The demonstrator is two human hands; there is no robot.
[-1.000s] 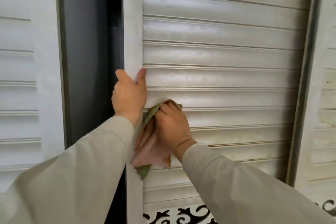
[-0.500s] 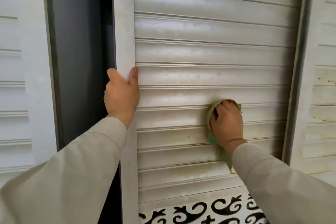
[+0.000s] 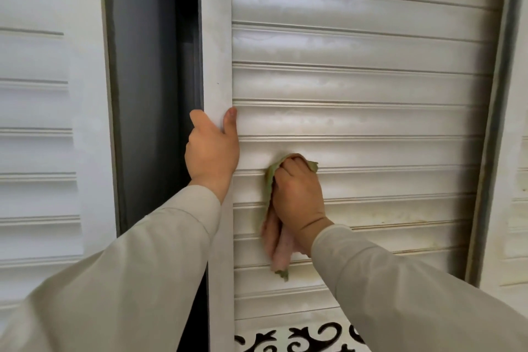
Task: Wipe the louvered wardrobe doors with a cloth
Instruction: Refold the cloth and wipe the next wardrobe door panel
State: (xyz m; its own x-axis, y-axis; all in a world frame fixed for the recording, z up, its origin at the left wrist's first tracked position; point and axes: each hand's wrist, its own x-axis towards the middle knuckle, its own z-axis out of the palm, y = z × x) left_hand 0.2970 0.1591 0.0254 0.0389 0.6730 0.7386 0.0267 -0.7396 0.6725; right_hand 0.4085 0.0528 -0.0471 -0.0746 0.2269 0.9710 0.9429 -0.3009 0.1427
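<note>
Smudged white louvered door [image 3: 357, 80] beside dark wardrobe gap [image 3: 148, 80]

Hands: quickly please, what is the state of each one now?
Left hand: closed, gripping the door edge.
Right hand: closed, holding the cloth against the slats.

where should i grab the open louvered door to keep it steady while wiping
Grip the door's plain vertical stile at its free left edge, coming from the open gap side. That edge is bare and thin enough to wrap, as the left hand does, thumb in front. The right hand presses the cloth on the slats.
</note>
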